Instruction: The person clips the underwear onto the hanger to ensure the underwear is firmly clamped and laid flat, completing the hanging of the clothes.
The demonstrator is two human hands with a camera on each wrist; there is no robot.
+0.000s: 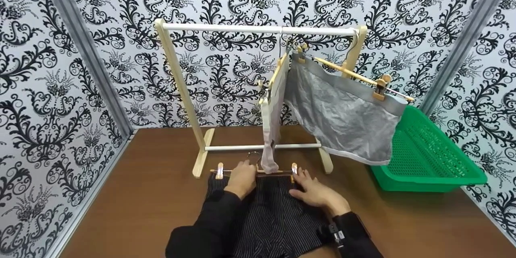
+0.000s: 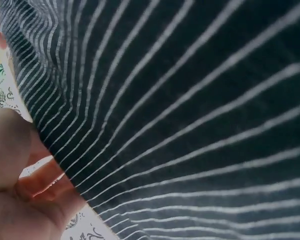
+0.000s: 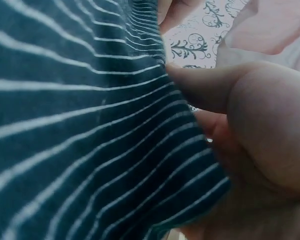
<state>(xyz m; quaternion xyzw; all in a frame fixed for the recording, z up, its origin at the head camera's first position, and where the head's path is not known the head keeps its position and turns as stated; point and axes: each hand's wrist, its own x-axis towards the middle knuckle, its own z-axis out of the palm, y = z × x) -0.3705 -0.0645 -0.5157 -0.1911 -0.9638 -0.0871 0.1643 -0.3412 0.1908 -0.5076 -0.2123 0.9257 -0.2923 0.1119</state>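
Note:
A dark garment with thin pale stripes (image 1: 278, 217) lies on the table, its top edge at a clip hanger (image 1: 270, 172). The hanger has a wooden bar, a metal hook and a clip near each end. My left hand (image 1: 243, 177) grips the hanger's bar between the left clip (image 1: 219, 171) and the hook, fingers curled. My right hand (image 1: 316, 191) rests by the right clip (image 1: 294, 171), its fingertips at the clip and its thumb apart on the cloth. Striped cloth (image 3: 115, 115) hides part of the right fingers in the right wrist view, and part of the left in the other.
Behind stands a wooden rack with a white rail (image 1: 225, 28). A grey garment (image 1: 342, 109) and a pale pink one (image 1: 271, 129) hang from it on clip hangers; the pink one's lower end overlaps the lying hanger. A green basket (image 1: 427, 181) stands at the right.

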